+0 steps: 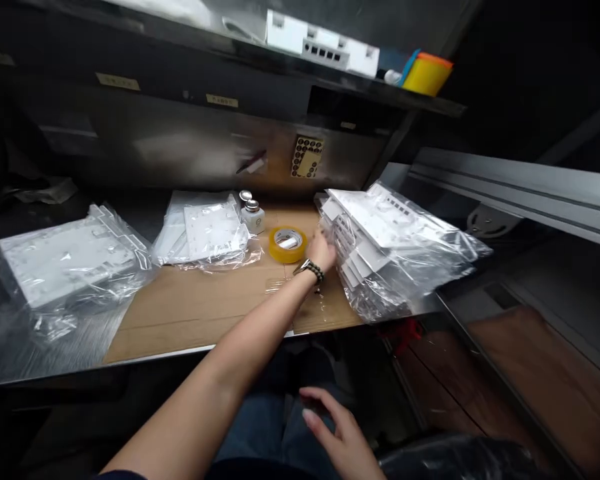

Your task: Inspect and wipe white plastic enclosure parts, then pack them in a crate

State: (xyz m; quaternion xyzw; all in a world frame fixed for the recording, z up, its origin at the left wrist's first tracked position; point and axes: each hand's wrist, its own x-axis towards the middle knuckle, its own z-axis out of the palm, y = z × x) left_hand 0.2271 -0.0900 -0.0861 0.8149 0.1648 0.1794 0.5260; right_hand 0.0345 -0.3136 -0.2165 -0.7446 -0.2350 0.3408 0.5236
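Observation:
My left hand (322, 252), with a watch and a beaded bracelet at the wrist, reaches across the bench to the left edge of a clear plastic bag (395, 267) of stacked white plastic panels (367, 217). Its fingers look curled, and what they hold, if anything, is hidden. Just left of that hand lies a roll of yellow tape (280, 252). Below the bench edge, above my lap, my right hand (343, 437) is open, thumb and fingers apart, holding nothing.
Bagged white panels (70, 257) lie at the left, and another bagged panel (213, 230) beside a small white bottle (253, 219). Cardboard (195, 300) covers part of the metal bench. Overhead, a shelf (180, 50) carries a white panel (325, 45) and a yellow container (427, 75).

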